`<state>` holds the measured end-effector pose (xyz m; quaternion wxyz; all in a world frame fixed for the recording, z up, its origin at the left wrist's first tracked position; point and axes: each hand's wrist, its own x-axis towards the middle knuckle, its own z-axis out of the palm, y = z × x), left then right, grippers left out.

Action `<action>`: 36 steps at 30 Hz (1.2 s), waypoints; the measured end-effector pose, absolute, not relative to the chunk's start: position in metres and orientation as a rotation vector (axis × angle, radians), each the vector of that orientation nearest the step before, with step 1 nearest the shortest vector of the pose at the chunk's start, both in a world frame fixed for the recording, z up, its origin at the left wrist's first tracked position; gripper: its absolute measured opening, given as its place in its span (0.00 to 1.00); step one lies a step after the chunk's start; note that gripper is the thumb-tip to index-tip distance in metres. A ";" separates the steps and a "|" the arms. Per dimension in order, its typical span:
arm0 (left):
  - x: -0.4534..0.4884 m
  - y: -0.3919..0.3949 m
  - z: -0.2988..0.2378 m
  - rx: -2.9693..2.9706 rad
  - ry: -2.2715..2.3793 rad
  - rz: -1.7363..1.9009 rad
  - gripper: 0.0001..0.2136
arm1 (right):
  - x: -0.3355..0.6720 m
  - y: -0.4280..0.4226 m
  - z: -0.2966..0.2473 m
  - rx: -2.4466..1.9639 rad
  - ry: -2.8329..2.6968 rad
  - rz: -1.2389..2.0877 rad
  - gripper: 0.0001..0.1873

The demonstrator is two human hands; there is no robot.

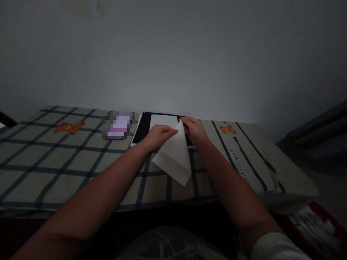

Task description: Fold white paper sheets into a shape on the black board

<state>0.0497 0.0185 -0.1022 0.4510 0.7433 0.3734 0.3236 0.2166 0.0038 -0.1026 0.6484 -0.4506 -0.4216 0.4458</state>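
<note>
Left hand (159, 135) and right hand (195, 130) pinch folded paper (175, 151), apparently by its tip, wide end toward the counter (70, 159) front edge.

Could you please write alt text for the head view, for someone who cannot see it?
A person's left hand and right hand pinch a folded white paper near its pointed top, over a checked tablecloth printed with bears. A flat black item bearing a white sheet lies behind, a pixelated item to its left.

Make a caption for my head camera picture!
Left hand and right hand hold a pointed, folded white paper sheet.
</note>
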 end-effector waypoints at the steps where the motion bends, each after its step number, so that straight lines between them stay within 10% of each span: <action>1: 0.050 0.019 -0.103 1.851 0.930 0.798 0.15 | 0.217 0.004 -0.102 -1.031 -0.965 0.993 0.06; 36: 0.041 0.025 -0.092 1.859 1.036 0.805 0.14 | 0.230 0.000 -0.102 -1.141 -1.157 1.112 0.15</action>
